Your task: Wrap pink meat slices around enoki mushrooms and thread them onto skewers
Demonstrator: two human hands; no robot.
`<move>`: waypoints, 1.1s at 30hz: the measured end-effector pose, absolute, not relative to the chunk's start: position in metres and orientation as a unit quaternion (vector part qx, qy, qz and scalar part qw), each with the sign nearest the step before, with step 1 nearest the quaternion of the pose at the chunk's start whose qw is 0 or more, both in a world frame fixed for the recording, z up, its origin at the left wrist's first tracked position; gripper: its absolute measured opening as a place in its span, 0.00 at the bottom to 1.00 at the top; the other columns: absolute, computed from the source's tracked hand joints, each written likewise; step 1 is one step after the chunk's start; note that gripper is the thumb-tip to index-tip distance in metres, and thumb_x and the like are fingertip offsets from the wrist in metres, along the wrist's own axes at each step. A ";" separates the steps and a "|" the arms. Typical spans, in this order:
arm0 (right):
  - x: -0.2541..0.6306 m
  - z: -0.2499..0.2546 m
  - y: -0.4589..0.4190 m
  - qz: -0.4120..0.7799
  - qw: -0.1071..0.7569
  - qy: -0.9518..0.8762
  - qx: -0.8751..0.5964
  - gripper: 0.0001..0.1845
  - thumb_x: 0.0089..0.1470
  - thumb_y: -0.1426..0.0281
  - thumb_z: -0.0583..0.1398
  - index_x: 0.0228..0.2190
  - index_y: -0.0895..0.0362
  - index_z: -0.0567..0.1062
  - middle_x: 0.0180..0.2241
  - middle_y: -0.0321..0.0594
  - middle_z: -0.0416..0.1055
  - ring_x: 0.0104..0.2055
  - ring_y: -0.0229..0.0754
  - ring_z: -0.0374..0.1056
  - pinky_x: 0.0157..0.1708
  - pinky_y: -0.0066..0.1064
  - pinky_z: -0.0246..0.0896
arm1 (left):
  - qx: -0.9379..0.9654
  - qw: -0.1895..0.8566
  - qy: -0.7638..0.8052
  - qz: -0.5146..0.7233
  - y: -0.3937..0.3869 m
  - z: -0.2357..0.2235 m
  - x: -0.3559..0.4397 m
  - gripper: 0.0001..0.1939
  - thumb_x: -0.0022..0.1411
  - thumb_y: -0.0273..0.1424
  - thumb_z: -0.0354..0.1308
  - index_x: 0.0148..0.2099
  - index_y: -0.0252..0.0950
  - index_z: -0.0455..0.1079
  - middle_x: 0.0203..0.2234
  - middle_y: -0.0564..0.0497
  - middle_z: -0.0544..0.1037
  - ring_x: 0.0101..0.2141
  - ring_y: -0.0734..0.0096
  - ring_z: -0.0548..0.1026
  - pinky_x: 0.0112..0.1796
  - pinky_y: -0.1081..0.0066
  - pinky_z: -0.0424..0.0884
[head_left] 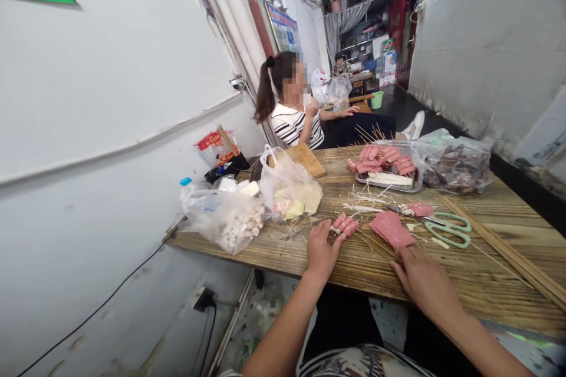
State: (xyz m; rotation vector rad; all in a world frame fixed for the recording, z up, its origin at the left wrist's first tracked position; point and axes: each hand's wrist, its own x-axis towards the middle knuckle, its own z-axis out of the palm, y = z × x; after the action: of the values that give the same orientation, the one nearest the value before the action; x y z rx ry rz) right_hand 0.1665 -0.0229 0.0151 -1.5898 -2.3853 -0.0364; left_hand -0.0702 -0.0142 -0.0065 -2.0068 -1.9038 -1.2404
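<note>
My left hand [322, 249] is at the near edge of the table, its thumb and fingers closed around the left end of a short row of pink meat rolls [345, 225]. White enoki mushroom ends poke out of these rolls. To the right lies a small stack of flat pink meat slices [392, 229]. At its near corner rest the fingertips of my right hand [427, 277], with the thumb apart from them. Just beyond are loose enoki mushrooms [363, 208], another pink roll [419, 209] and scissors with pale green handles [448, 230].
A tray [409, 187] of skewered meat rolls stands at the back right, beside a bag of dark food [457, 165]. Bamboo skewers [504, 250] lie along the right. Plastic bags [239, 224] and a wooden board [305, 159] occupy the left. Another person [296, 123] sits beyond the table.
</note>
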 end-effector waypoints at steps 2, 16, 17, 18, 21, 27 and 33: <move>0.165 0.019 -0.023 0.035 0.109 -0.819 -0.562 0.09 0.60 0.70 0.53 0.34 0.60 0.71 0.34 0.47 0.73 0.35 0.47 0.71 0.33 0.34 0.59 | -0.651 0.063 -0.627 -0.423 -0.021 -0.011 -0.074 0.21 0.60 0.34 0.61 0.55 0.32 0.69 0.46 0.39 0.78 0.46 0.56 0.76 0.47 0.55 0.73; 0.174 0.018 -0.016 0.563 0.236 -0.607 -0.509 0.27 0.53 0.45 0.48 0.30 0.55 0.68 0.14 0.25 0.50 0.14 0.32 0.44 0.15 0.23 0.40 | -0.525 -0.047 -0.661 -0.534 -0.028 -0.020 -0.088 0.18 0.63 0.32 0.54 0.53 0.33 0.71 0.42 0.42 0.80 0.41 0.63 0.79 0.45 0.61 0.75; 0.175 0.021 -0.016 0.566 0.241 -0.595 -0.517 0.28 0.52 0.43 0.49 0.31 0.55 0.69 0.15 0.25 0.49 0.14 0.31 0.44 0.15 0.23 0.40 | -0.519 -0.055 -0.660 -0.540 -0.028 -0.020 -0.088 0.18 0.63 0.32 0.54 0.54 0.33 0.71 0.42 0.42 0.80 0.41 0.63 0.79 0.45 0.61 0.75; 0.175 0.025 -0.014 0.551 0.253 -0.600 -0.522 0.29 0.52 0.43 0.49 0.31 0.55 0.69 0.15 0.26 0.50 0.14 0.32 0.45 0.16 0.23 0.42 | -0.515 -0.062 -0.658 -0.546 -0.029 -0.021 -0.088 0.18 0.63 0.32 0.54 0.54 0.33 0.71 0.43 0.42 0.80 0.41 0.63 0.79 0.45 0.61 0.76; 0.173 0.035 0.007 0.410 0.298 -0.686 -0.522 0.26 0.55 0.46 0.48 0.27 0.56 0.69 0.18 0.33 0.61 0.20 0.37 0.58 0.22 0.28 0.54 | -0.515 -0.073 -0.651 -0.553 -0.029 -0.021 -0.087 0.18 0.63 0.31 0.54 0.54 0.34 0.71 0.44 0.42 0.80 0.42 0.64 0.79 0.46 0.62 0.75; 0.153 0.054 0.103 0.098 0.168 -0.842 -0.503 0.22 0.62 0.64 0.40 0.31 0.58 0.69 0.27 0.43 0.72 0.29 0.42 0.66 0.30 0.30 0.56 | -0.518 -0.078 -0.649 -0.551 -0.029 -0.020 -0.086 0.17 0.62 0.29 0.55 0.53 0.35 0.72 0.44 0.43 0.80 0.43 0.63 0.78 0.48 0.59 0.75; 0.145 0.053 0.186 0.086 0.103 -0.880 -0.456 0.17 0.62 0.66 0.47 0.30 0.58 0.72 0.29 0.42 0.73 0.32 0.40 0.67 0.33 0.28 0.56 | -0.535 -0.090 -0.649 -0.533 -0.031 -0.023 -0.090 0.18 0.62 0.28 0.55 0.55 0.36 0.71 0.46 0.44 0.79 0.46 0.62 0.77 0.50 0.57 0.73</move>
State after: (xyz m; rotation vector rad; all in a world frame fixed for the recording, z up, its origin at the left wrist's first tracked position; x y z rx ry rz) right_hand 0.1445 0.1860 0.0531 -1.3465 -2.5952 0.2536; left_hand -0.0896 -0.0308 -0.0229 -1.7843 -2.1656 -1.7796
